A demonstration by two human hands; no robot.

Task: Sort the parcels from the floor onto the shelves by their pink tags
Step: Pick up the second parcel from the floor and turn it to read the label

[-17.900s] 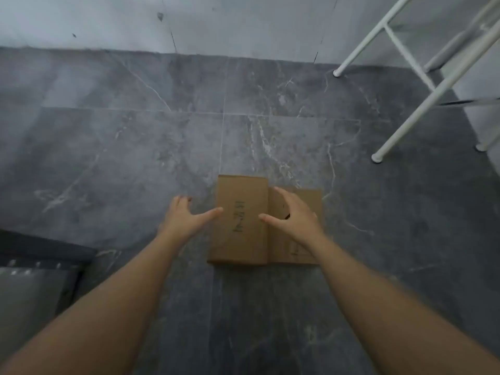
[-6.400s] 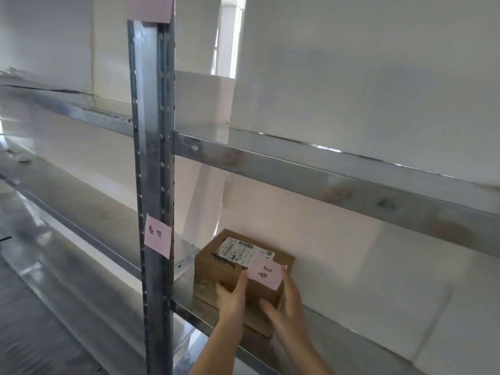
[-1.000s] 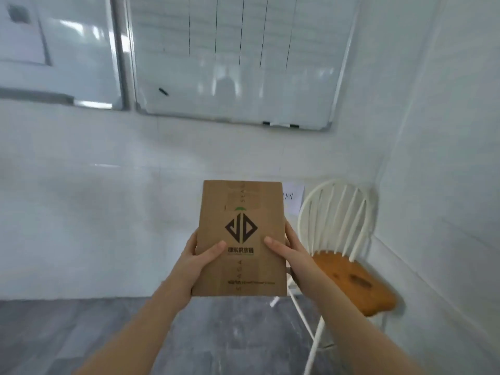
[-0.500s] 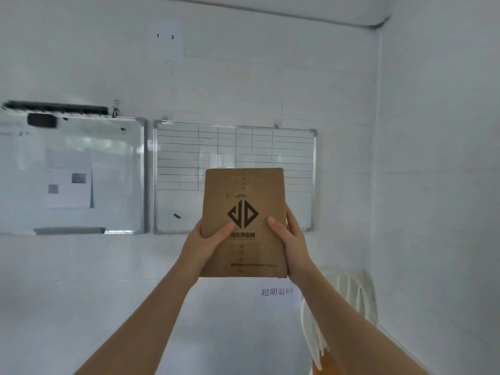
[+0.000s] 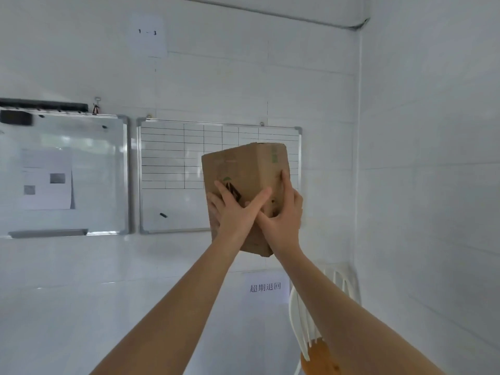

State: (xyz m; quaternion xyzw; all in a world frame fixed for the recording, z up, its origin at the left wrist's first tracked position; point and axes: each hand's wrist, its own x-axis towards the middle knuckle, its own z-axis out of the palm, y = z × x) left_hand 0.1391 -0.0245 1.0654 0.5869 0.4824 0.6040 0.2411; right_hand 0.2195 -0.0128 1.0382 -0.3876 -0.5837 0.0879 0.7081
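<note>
The plain brown cardboard parcel (image 5: pixel 244 182) is held up at chest height before the white wall, clamped by the left hand (image 5: pixel 234 212) and the right hand (image 5: pixel 284 215), fingers spread across its printed face and right edge. It is judged light and stiff, best gripped by opposite sides. Its long axis stands near upright, top tipped away. Behind hangs a gridded whiteboard (image 5: pixel 173 158).

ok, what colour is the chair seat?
Orange-brown wood, on the chair seat in the head view.
</note>
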